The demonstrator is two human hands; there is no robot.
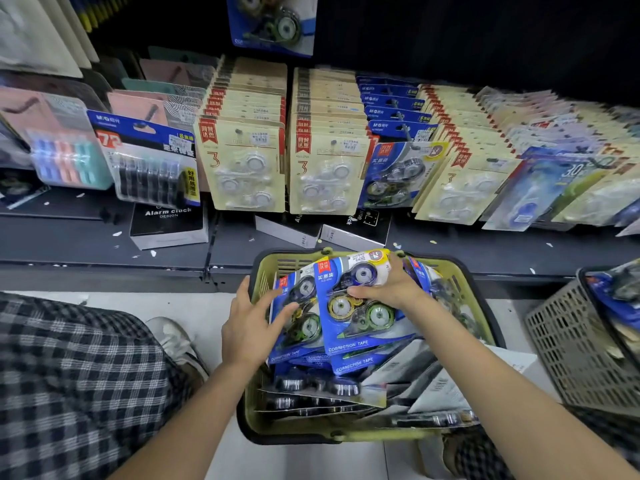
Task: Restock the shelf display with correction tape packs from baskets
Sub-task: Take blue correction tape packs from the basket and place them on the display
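Note:
A yellow-green basket (pixel 258 282) on the floor holds several blue correction tape packs. My right hand (pixel 391 284) grips the top blue pack (pixel 349 327), thumb across its front blister and fingers round its right edge. With straight fingers, my left hand (pixel 251 323) touches a second blue pack (pixel 301 317) lying just left of it. Above the basket, the shelf display (pixel 104 240) carries rows of hanging packs, among them a row of matching blue packs (pixel 394 174) between beige three-packs (pixel 322 174).
A grey mesh basket (pixel 571 344) with more blue packs stands at the right. Black alarm clock boxes (pixel 168 223) lie on the shelf ledge under the hanging rows. My checked trouser leg (pixel 76 386) and a shoe (pixel 176 341) are at the left of the basket.

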